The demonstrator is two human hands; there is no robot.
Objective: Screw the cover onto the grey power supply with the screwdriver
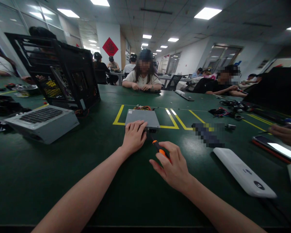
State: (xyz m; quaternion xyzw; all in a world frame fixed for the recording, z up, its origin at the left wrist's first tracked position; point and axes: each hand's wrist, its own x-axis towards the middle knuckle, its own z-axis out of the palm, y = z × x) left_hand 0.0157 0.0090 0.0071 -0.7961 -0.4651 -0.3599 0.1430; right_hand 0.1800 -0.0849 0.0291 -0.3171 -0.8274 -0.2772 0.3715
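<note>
- Left hand [134, 137] lies over the near edge of a flat, grey, rectangular metal box [147, 117], fingers along its top; cannot tell whether this grip pinches or merely presses.
- Metal box sits on the dark green, smooth-topped table [106, 197], ahead of both hands; it overlaps the near line of a yellow tape outline [118, 116]; red, yellow and black wires [143, 107] bunch at its far side; dark socket [152, 130] on its near face.
- Right hand [173, 163] has its grip closed round an orange-and-black-handled screwdriver [156, 144]; shank points at the box's near face; contact at the tip too small to tell.
- Left of the hands: larger grey metal box with a perforated grille [60, 129]; behind it, a black open-framed computer case [70, 74], upright.
- Right: long white rounded plastic device [242, 170]; beyond it, tangled dark cables [230, 108]; at the edge, a co-worker's hand [287, 134] above a phone with a lit screen [282, 150].
- Across the table, a seated person in a pale top [144, 77], both hands together at the far edge.
</note>
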